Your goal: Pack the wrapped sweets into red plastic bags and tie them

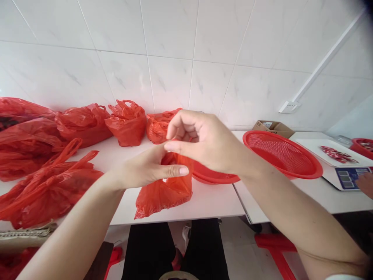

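Red plastic forms the bag (164, 197) over the front of the white table (215, 204). At the bag's top, the left hand (141, 169) stretches its thumb, other fingers mostly hidden; the right hand (208, 144) curls, thumb and forefinger nearly meeting. Whether either grips plastic, I cannot tell. More red bags (128, 126) occupy the table's left.

Left hand (141, 168) holding red bag (163, 197), right hand (210, 144) at top

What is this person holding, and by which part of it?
A red plastic bag, by its upper part. The left hand grips it there; the right hand is at its top, exact hold unclear.
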The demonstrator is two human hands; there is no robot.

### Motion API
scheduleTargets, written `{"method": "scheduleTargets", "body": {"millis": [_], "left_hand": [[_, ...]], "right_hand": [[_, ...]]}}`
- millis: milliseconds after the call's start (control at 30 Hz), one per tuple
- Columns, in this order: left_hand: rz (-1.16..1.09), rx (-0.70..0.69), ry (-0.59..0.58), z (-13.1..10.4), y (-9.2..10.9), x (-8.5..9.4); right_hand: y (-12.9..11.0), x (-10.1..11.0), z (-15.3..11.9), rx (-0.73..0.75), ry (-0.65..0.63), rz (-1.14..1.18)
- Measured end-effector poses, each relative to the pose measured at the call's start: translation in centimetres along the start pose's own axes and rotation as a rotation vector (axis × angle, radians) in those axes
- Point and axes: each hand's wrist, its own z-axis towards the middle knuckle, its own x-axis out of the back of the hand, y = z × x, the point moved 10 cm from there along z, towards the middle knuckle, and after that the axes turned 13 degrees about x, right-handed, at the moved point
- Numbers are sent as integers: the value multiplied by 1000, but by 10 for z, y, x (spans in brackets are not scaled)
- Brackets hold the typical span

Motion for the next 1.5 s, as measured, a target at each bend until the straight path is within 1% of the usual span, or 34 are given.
{"method": "scheduleTargets", "body": {"millis": [33,100,133,200,267,333,367,433,500,567,600,633,700,733,767,833,867,967,1033,1067,1133,1233,1300,1400,1500], "left_hand": [[7,25,-25,3,-4,-5],[-42,131,-74,9,-20,-10],[-98,179,-51,10,-29,-6],[-211,247,-27,11,-42,-1],[-293,262,-40,11,-47,0],[-327,249,-76,12,-47,-3],[-337,232,-89,12,-46,-4],[-359,169,-100,12,-40,-4],[-345,100,-105,11,-34,-2],[-236,63,-107,7,-31,-1],[-158,59,-116,5,-30,-2],[-80,55,-130,3,-30,-4],[53,45,-150,0,-29,-9],[111,41,-139,0,-30,-11],[172,37,-98,0,-30,-11],[302,26,51,1,-30,-7],[359,16,135,1,-29,-5],[462,-72,368,-6,-25,-2],[485,-157,493,-14,-21,-1],[489,-203,533,-18,-20,-2],[491,-297,545,-25,-19,-7],[479,-435,514,-35,-15,-15],[460,-479,517,-40,-14,-15],[439,-433,512,-43,-22,-9],[445,-308,460,-42,-43,-7]], "right_hand": [[-1,-5,2,13,10,7],[3,-7,3,40,56,-1],[9,-5,1,44,80,-11],[27,-2,-5,14,92,-18],[47,-4,-14,-53,53,11],[57,-7,-22,-94,40,53],[54,-7,-26,-89,63,66],[40,-7,-34,-57,118,83],[20,-15,-43,-14,93,115],[7,-23,-51,27,58,128],[8,-23,-54,33,85,116],[13,-20,-57,23,141,99],[38,-18,-63,-62,246,99],[55,-21,-65,-124,261,122],[72,-27,-66,-183,253,154],[98,-41,-67,-256,220,228],[105,-45,-67,-264,224,262],[113,-53,-66,-252,252,416],[112,-60,-68,-277,224,534],[112,-64,-69,-304,198,593],[111,-74,-73,-359,153,713],[111,-84,-78,-404,131,872],[111,-87,-79,-404,122,886],[107,-82,-79,-362,120,728],[94,-70,-81,-302,158,502]]}}
